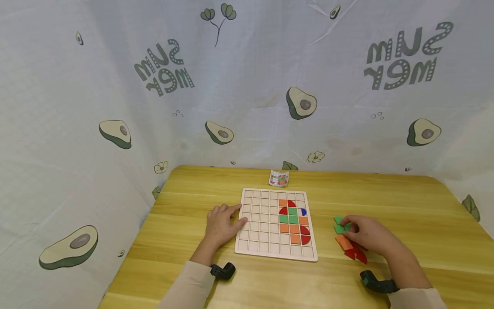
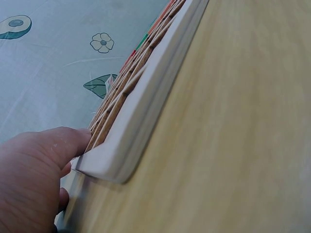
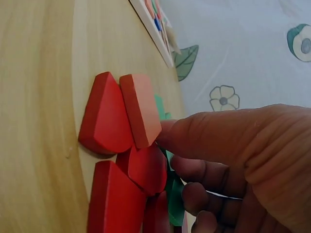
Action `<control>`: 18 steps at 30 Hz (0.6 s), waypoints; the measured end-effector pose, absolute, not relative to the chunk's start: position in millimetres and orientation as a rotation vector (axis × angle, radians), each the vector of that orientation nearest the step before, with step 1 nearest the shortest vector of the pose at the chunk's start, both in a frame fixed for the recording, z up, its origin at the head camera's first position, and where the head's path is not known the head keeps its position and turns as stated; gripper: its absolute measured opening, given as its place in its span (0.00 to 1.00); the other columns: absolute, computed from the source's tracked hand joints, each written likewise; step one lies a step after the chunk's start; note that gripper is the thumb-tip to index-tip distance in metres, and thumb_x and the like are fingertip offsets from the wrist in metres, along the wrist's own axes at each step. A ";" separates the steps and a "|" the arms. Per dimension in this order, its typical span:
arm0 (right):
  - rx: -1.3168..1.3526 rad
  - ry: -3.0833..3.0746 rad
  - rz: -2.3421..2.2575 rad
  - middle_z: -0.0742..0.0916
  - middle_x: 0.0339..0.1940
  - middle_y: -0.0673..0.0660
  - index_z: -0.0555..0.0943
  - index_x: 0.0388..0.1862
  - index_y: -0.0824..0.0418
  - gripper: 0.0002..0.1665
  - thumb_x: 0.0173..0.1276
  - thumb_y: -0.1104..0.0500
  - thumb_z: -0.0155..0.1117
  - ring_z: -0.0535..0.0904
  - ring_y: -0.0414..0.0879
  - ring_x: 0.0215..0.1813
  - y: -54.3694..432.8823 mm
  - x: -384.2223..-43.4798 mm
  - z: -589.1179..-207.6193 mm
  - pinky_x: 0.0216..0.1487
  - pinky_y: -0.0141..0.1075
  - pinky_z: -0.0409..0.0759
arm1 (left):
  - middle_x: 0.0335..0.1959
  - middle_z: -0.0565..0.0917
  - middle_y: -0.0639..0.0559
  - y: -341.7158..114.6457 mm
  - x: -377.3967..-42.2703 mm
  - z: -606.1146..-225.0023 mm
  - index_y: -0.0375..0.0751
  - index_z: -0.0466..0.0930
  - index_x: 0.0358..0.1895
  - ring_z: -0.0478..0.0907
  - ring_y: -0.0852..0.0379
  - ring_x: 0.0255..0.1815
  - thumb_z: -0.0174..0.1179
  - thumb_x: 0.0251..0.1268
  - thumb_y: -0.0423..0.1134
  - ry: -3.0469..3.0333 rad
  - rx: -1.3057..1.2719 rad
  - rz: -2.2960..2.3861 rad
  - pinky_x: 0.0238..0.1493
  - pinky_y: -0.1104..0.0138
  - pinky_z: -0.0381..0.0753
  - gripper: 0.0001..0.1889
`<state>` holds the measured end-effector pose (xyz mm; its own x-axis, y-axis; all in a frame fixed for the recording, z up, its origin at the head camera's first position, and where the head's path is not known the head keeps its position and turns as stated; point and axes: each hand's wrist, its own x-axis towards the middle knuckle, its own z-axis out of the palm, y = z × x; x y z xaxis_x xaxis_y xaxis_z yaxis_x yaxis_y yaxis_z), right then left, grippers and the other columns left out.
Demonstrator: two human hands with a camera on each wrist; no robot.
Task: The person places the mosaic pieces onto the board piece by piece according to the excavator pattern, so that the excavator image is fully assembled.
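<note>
A pale wooden grid board [image 1: 254,254] lies on the table, its right part filled with orange, green and red pieces and a small blue half-round [image 1: 303,212]. At its left edge rests my left hand [image 1: 221,225], thumb and index finger touching the frame. In the left wrist view the thumb [image 2: 63,145] lies at the board's corner. My right hand [image 1: 364,232] is over a loose pile right of the board, thumb and index finger pinching a green block [image 1: 347,227]. Next to the thumb, in the right wrist view, lean an orange block [image 3: 140,109] and red rounded blocks [image 3: 108,116].
A small picture card [image 1: 278,178] with a coloured pattern stands behind the board. Avocado-printed cloth [image 1: 258,86] hangs behind and at the left of the wooden table [image 1: 200,180]. Each wrist wears a black camera mount [image 1: 224,271].
</note>
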<state>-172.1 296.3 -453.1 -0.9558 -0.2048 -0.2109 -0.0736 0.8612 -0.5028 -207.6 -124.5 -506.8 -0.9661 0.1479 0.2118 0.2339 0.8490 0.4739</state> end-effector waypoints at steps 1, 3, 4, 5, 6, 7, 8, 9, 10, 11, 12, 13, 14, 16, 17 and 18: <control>-0.207 2.777 -0.733 0.77 0.29 0.53 0.81 0.51 0.62 0.12 0.71 0.60 0.66 0.70 0.44 0.26 296.5 -172.4 -453.4 0.25 0.33 0.68 | 0.33 0.75 0.58 -124.5 -207.4 -506.7 0.57 0.82 0.65 0.63 0.58 0.37 0.64 0.64 0.61 -2.856 -0.300 -0.763 0.43 0.62 0.59 0.28; -0.205 2.779 -0.728 0.77 0.29 0.53 0.81 0.51 0.62 0.13 0.70 0.60 0.66 0.70 0.45 0.27 296.7 -172.9 -453.9 0.26 0.33 0.68 | 0.33 0.75 0.58 -124.6 -207.3 -506.7 0.56 0.82 0.66 0.63 0.58 0.37 0.64 0.64 0.61 -2.856 -0.301 -0.765 0.43 0.62 0.59 0.28; -0.205 2.778 -0.729 0.77 0.30 0.53 0.81 0.51 0.62 0.13 0.70 0.59 0.67 0.70 0.45 0.28 296.7 -173.1 -454.2 0.26 0.33 0.68 | 0.33 0.75 0.58 -124.7 -207.2 -506.8 0.56 0.82 0.66 0.63 0.58 0.37 0.64 0.64 0.61 -2.857 -0.300 -0.768 0.43 0.62 0.59 0.28; -0.203 2.779 -0.731 0.77 0.30 0.53 0.81 0.50 0.62 0.13 0.70 0.58 0.67 0.70 0.45 0.28 296.7 -173.2 -454.5 0.26 0.33 0.67 | 0.33 0.75 0.58 -124.7 -207.3 -507.0 0.56 0.82 0.66 0.63 0.57 0.37 0.64 0.64 0.60 -2.857 -0.299 -0.772 0.43 0.62 0.59 0.28; -0.201 2.778 -0.732 0.77 0.30 0.53 0.81 0.50 0.62 0.14 0.69 0.58 0.68 0.70 0.45 0.29 296.7 -173.3 -454.8 0.27 0.33 0.67 | 0.33 0.75 0.58 -124.6 -207.3 -507.0 0.57 0.82 0.66 0.63 0.57 0.37 0.64 0.64 0.60 -2.858 -0.298 -0.775 0.43 0.62 0.59 0.28; -0.197 2.779 -0.735 0.77 0.30 0.53 0.81 0.49 0.62 0.14 0.69 0.57 0.68 0.70 0.45 0.28 296.8 -173.3 -455.2 0.26 0.33 0.67 | 0.33 0.75 0.58 -124.6 -207.4 -507.1 0.57 0.81 0.66 0.63 0.57 0.37 0.64 0.64 0.60 -2.862 -0.294 -0.776 0.43 0.62 0.59 0.28; -0.199 2.779 -0.737 0.77 0.30 0.53 0.81 0.49 0.61 0.14 0.69 0.56 0.69 0.70 0.45 0.28 297.0 -173.3 -455.5 0.26 0.33 0.67 | 0.33 0.75 0.58 -124.6 -207.6 -507.3 0.57 0.81 0.66 0.63 0.57 0.37 0.64 0.64 0.60 -2.865 -0.291 -0.778 0.43 0.62 0.58 0.28; -0.201 2.781 -0.737 0.77 0.30 0.53 0.81 0.48 0.61 0.14 0.69 0.56 0.69 0.70 0.45 0.28 297.3 -173.2 -455.7 0.26 0.33 0.67 | 0.33 0.75 0.58 -124.5 -207.7 -507.5 0.57 0.81 0.66 0.63 0.57 0.37 0.64 0.64 0.60 -2.865 -0.289 -0.778 0.43 0.62 0.59 0.28; -0.209 2.784 -0.736 0.77 0.29 0.53 0.81 0.47 0.61 0.14 0.69 0.55 0.70 0.70 0.44 0.27 297.8 -172.8 -455.6 0.26 0.33 0.67 | 0.33 0.75 0.58 -124.5 -207.9 -507.8 0.57 0.81 0.66 0.63 0.58 0.37 0.64 0.64 0.60 -2.865 -0.289 -0.777 0.43 0.62 0.59 0.28; -0.212 2.783 -0.737 0.77 0.29 0.52 0.81 0.47 0.60 0.14 0.69 0.54 0.70 0.70 0.44 0.26 298.2 -172.3 -455.5 0.25 0.33 0.68 | 0.32 0.75 0.59 -124.4 -208.1 -508.1 0.58 0.81 0.66 0.63 0.58 0.37 0.64 0.64 0.60 -2.865 -0.289 -0.775 0.43 0.62 0.59 0.28; -0.214 2.778 -0.743 0.77 0.29 0.52 0.81 0.46 0.60 0.14 0.69 0.53 0.70 0.70 0.43 0.25 298.5 -171.7 -455.0 0.25 0.33 0.68 | 0.32 0.74 0.59 -124.4 -208.2 -508.3 0.58 0.81 0.66 0.63 0.58 0.37 0.63 0.64 0.60 -2.866 -0.289 -0.772 0.43 0.62 0.58 0.28; -0.212 2.771 -0.754 0.77 0.29 0.52 0.81 0.46 0.59 0.14 0.68 0.52 0.70 0.70 0.43 0.24 298.8 -170.9 -454.2 0.24 0.33 0.68 | 0.32 0.74 0.59 -124.4 -208.4 -508.5 0.58 0.81 0.66 0.63 0.58 0.37 0.63 0.65 0.61 -2.867 -0.290 -0.769 0.43 0.62 0.58 0.28; -0.215 2.763 -0.766 0.77 0.29 0.52 0.81 0.45 0.59 0.14 0.68 0.51 0.71 0.70 0.43 0.23 299.0 -170.0 -453.2 0.24 0.33 0.69 | 0.32 0.74 0.59 -124.5 -208.6 -508.6 0.58 0.81 0.66 0.63 0.58 0.37 0.63 0.65 0.61 -2.866 -0.292 -0.769 0.43 0.62 0.58 0.28; -0.209 2.733 -0.793 0.77 0.27 0.52 0.80 0.42 0.58 0.15 0.67 0.49 0.72 0.70 0.43 0.22 299.1 -168.6 -450.6 0.23 0.34 0.70 | 0.32 0.74 0.59 -124.6 -208.8 -509.0 0.58 0.81 0.66 0.63 0.58 0.37 0.63 0.65 0.61 -2.866 -0.293 -0.769 0.43 0.62 0.58 0.28; -0.201 2.709 -0.807 0.77 0.27 0.52 0.80 0.41 0.57 0.15 0.67 0.49 0.72 0.70 0.43 0.22 298.9 -168.3 -449.5 0.23 0.34 0.70 | 0.32 0.74 0.59 -124.7 -208.9 -509.1 0.58 0.81 0.66 0.63 0.58 0.37 0.63 0.65 0.61 -2.866 -0.293 -0.770 0.43 0.62 0.58 0.28; -0.206 2.686 -0.815 0.77 0.26 0.52 0.80 0.39 0.57 0.15 0.66 0.48 0.73 0.70 0.43 0.22 298.9 -167.9 -448.4 0.24 0.34 0.70 | 0.32 0.74 0.59 -124.8 -208.9 -509.3 0.58 0.81 0.66 0.63 0.58 0.37 0.63 0.65 0.61 -2.864 -0.294 -0.772 0.43 0.62 0.58 0.28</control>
